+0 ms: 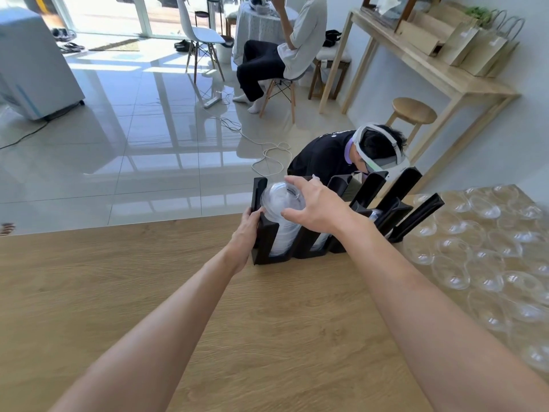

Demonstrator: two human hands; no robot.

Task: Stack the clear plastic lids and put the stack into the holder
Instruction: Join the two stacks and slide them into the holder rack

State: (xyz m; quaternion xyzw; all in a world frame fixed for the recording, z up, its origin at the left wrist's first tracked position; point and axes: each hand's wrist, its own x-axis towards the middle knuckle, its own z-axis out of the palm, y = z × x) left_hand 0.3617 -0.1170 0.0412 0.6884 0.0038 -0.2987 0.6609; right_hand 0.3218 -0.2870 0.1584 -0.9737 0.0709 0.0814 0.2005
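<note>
Right hand (315, 203) clasped over top of clear lid stack (280, 215) standing in leftmost slot of black holder (267, 245), left hand (248, 227) gripping holder's left wall, loose lids (481, 257) spread on table (148, 278) at right, no legible writing

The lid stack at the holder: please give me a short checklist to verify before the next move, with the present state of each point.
1. Right hand has a grip on the lid stack: ok.
2. Left hand steadies the black holder: ok.
3. Stack stands in the leftmost slot: ok.
4. Stack seated fully down: cannot tell.
5. Loose lids still wait on the table: not ok.
</note>
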